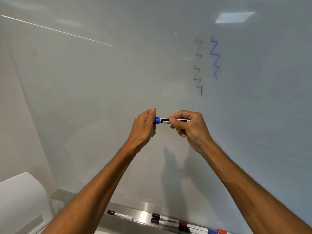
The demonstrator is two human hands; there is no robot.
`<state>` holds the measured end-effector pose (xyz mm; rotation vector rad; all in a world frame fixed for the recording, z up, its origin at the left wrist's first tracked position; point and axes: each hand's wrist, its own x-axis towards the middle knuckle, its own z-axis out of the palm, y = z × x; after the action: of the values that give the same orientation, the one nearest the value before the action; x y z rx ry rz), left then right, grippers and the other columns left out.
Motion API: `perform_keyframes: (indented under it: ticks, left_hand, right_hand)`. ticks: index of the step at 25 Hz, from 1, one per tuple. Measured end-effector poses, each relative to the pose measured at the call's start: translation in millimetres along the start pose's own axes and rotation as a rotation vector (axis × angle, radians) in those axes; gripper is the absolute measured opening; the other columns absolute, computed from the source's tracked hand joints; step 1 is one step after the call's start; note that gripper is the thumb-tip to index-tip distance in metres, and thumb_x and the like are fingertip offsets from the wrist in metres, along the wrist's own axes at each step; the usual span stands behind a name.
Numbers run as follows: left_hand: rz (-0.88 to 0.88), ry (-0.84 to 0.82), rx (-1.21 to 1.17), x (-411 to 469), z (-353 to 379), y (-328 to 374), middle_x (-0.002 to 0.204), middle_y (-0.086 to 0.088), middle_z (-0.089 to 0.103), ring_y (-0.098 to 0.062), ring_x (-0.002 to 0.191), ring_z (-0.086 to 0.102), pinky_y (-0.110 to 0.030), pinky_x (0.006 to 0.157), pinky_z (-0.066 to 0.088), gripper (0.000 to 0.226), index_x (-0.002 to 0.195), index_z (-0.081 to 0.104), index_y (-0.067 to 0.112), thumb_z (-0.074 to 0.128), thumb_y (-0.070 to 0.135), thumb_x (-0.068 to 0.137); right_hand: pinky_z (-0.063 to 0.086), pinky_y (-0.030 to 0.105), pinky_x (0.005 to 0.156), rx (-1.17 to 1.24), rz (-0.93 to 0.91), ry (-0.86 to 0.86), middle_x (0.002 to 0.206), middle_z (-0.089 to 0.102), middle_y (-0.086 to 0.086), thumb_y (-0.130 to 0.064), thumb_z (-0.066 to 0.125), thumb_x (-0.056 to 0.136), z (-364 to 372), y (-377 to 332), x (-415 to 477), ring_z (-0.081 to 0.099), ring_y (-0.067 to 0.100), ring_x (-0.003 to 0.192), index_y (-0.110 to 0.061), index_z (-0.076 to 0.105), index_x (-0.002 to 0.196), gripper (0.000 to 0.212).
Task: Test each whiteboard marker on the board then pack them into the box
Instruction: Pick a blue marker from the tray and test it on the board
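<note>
- We see a blue marker [164,121] held level in front of the whiteboard [101,81]. It is a slim round plastic barrel with a black printed label and a glossy blue cap. The board is smooth, white and shiny.
- The left hand [145,125] has its fingers curled round the blue marker's cap end, thumb on top. The cap meets the barrel, but we cannot tell whether it is fully seated.
- The right hand [189,127] pinches the barrel's other end between thumb and curled fingers, hiding part of the label.
- Above and to the right of the blue marker, two wavy upright lines stand on the board. One is a thin, faint black squiggle [198,68], and just beside it, further right, is a thicker blue squiggle [215,56].
- Well below the blue marker, a narrow brushed-metal tray [143,215] runs along the board's lower edge.
- Below and left of the blue marker, a lone black-capped marker [120,215] lies on the tray.
- Straight below the blue marker, a pair of black-capped markers [164,220] lie side by side.
- Further right lies a red-capped marker [190,225], with more coloured caps at the picture's edge.
- Far below and left of the blue marker sits a smooth, rounded white object [20,200].
</note>
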<state>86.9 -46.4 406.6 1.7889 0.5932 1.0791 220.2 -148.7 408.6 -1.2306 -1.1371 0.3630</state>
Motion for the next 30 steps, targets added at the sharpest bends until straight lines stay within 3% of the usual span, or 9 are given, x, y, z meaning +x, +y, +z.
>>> perform_keyframes:
  ticks: [7,13,18,22,30]
  left_hand:
    - [-0.055,-0.052,-0.066,3,-16,-19,0.056,0.007,0.038,-0.006,0.048,0.036,-0.030,0.062,0.042,0.038,0.083,0.047,0.010,0.041,0.041,0.106]
    - [-0.155,0.079,-0.146,4,-39,-51,0.049,0.010,0.042,-0.007,0.045,0.038,-0.026,0.055,0.042,0.036,0.080,0.050,0.010,0.055,0.040,0.101]
    - [-0.237,0.144,-0.116,-6,-59,-85,0.050,0.005,0.047,-0.011,0.046,0.041,-0.028,0.052,0.041,0.037,0.076,0.051,0.012,0.060,0.041,0.098]
    - [-0.309,0.096,-0.055,-28,-71,-126,0.057,-0.002,0.052,-0.014,0.050,0.045,-0.026,0.051,0.044,0.040,0.079,0.053,0.011,0.058,0.046,0.098]
    - [-0.501,0.021,0.076,-72,-100,-224,0.069,-0.005,0.061,-0.014,0.057,0.056,-0.025,0.059,0.050,0.043,0.101,0.061,0.000,0.050,0.042,0.103]
  right_hand:
    - [0.040,0.025,0.046,-0.018,0.085,-0.084,0.074,0.066,0.011,-0.013,0.069,0.092,12,10,-1,0.051,0.018,0.055,-0.005,0.074,0.097,0.011]
    - [0.041,0.026,0.046,-0.036,0.122,-0.134,0.084,0.073,0.016,-0.006,0.068,0.090,27,34,-4,0.056,0.018,0.057,-0.005,0.070,0.105,0.015]
    - [0.046,0.020,0.058,-0.456,-0.003,-0.138,0.077,0.072,-0.002,-0.022,0.080,0.083,41,70,-16,0.062,0.014,0.066,-0.020,0.076,0.092,0.011]
    - [0.050,0.027,0.067,-0.770,-0.094,-0.214,0.079,0.070,-0.011,-0.033,0.077,0.085,63,106,-38,0.062,0.009,0.074,-0.026,0.075,0.097,0.014]
    - [0.049,0.034,0.066,-0.844,-0.092,-0.399,0.078,0.061,0.000,-0.013,0.064,0.089,110,194,-82,0.056,0.017,0.070,-0.017,0.076,0.097,0.015]
